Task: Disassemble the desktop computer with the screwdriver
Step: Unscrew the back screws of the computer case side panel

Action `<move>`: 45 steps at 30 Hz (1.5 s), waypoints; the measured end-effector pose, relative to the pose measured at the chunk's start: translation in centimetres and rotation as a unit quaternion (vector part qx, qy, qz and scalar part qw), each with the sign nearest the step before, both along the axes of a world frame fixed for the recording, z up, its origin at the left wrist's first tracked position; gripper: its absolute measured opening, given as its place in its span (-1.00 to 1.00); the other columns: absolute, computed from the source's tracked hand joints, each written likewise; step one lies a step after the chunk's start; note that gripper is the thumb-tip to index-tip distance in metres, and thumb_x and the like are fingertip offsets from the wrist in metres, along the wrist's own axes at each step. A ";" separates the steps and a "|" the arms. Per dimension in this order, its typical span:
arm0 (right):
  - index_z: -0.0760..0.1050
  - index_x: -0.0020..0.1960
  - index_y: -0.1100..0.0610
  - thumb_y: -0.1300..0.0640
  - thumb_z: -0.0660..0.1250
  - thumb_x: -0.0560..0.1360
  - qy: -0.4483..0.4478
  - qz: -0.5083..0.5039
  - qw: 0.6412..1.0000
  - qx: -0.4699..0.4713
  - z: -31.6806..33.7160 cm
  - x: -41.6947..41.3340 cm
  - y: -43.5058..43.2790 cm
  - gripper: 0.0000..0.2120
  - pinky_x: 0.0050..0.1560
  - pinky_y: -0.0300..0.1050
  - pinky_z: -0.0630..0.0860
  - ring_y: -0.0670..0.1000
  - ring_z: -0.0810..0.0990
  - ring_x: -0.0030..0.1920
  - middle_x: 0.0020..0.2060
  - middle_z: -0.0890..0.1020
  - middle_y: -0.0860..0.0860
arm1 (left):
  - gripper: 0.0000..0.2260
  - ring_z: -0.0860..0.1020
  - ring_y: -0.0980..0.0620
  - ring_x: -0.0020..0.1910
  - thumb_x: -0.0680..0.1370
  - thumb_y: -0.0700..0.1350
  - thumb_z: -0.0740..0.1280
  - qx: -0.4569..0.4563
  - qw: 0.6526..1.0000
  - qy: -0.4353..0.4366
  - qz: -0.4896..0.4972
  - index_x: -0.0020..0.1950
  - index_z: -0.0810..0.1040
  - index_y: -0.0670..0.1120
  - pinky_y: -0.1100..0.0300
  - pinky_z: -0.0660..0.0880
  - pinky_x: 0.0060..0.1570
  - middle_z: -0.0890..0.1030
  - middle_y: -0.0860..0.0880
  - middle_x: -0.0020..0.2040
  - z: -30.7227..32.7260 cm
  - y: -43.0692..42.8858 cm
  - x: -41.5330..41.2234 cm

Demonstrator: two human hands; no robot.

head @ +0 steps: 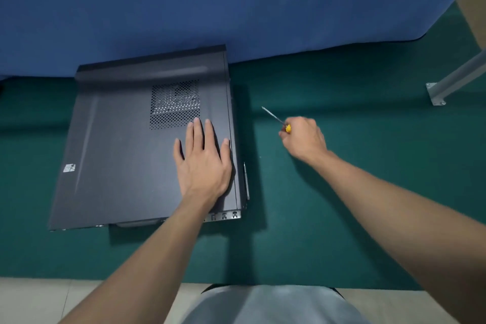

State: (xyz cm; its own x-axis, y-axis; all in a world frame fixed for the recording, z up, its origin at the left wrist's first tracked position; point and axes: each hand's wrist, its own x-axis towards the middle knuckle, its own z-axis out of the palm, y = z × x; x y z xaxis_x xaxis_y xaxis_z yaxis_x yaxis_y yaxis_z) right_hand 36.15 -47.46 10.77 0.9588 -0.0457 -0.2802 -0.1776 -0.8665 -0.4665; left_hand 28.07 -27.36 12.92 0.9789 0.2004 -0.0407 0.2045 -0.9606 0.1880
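left hand (203,163) on computer case (118,152), screwdriver (274,119) to its right

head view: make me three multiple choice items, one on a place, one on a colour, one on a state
1. Where does the left hand lie?
A. flat on the case
B. on the mat
C. on the lap

2. What colour is the screwdriver handle?
A. red
B. blue
C. yellow

3. What is the right hand doing?
A. pressing the vent
B. holding the screwdriver
C. lying open on the mat

Key:
1 A: its straight fingers rest on the case's top panel.
2 C: yellow shows at the edge of the fist.
3 B: its fingers curl round the handle and the shaft sticks out.
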 end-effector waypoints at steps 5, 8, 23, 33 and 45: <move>0.58 0.01 0.13 0.19 0.25 0.47 -0.001 0.075 0.993 -0.089 -2.8 6.1 1.6 -0.82 -0.11 -0.01 0.43 0.29 0.57 0.00 0.02 0.60 0.19 | -0.43 -0.11 0.11 0.55 0.61 0.20 -0.12 0.008 1.000 0.004 0.022 0.58 0.02 -0.02 -0.03 -0.12 0.51 -0.01 0.01 0.59 -0.1 -0.1 0.3; 0.55 0.02 0.18 0.20 0.25 0.45 0.000 0.093 0.989 -0.118 -4.3 8.7 2.8 -0.82 -0.16 -0.03 0.37 0.29 0.58 0.00 0.00 0.59 0.20 | -0.44 -0.10 0.12 0.55 0.62 0.19 -0.09 0.007 1.000 0.008 0.023 0.58 0.04 -0.01 -0.02 -0.11 0.51 0.00 0.01 0.59 0.0 -0.2 0.3; 0.39 -0.07 0.14 0.19 0.21 0.39 0.054 0.048 0.990 -0.120 -6.4 11.4 2.6 -0.88 -0.18 -0.05 0.37 0.24 0.54 -0.08 -0.04 0.55 0.17 | -0.44 -0.05 0.11 0.55 0.61 0.19 -0.05 0.009 0.999 0.006 0.034 0.57 0.11 -0.01 -0.01 -0.07 0.50 0.06 0.01 0.58 0.1 -0.3 0.1; 0.37 0.06 0.18 0.07 0.26 0.54 0.024 -0.120 0.986 0.109 -1.5 -0.3 0.9 -0.80 -0.08 -0.07 0.46 0.22 0.52 0.00 -0.01 0.54 0.18 | -0.43 -0.09 0.11 0.55 0.61 0.20 -0.07 -0.013 1.000 -0.011 0.023 0.57 0.07 -0.02 -0.02 -0.12 0.51 0.03 0.00 0.59 0.4 -0.2 0.1; 0.49 -0.10 0.03 0.05 0.26 0.58 -0.001 -0.158 0.947 0.279 3.7 -15.7 5.8 -0.89 -0.17 0.01 0.60 -0.13 0.61 -0.44 -0.30 0.63 -0.05 | -0.67 0.23 0.03 0.49 0.60 -0.17 0.25 -0.202 0.975 -0.077 -0.043 0.38 0.47 -0.13 0.12 0.12 0.42 0.37 -0.03 0.46 1.4 2.0 -4.8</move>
State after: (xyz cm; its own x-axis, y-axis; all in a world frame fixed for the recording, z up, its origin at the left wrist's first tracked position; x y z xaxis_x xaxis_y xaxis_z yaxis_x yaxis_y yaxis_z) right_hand 20.44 -41.68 14.50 0.9227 -0.1749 -0.3436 -0.3853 -0.3881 -0.8372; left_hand 23.29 -25.38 14.33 0.9921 0.1146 0.0504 0.0647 -0.8141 0.5771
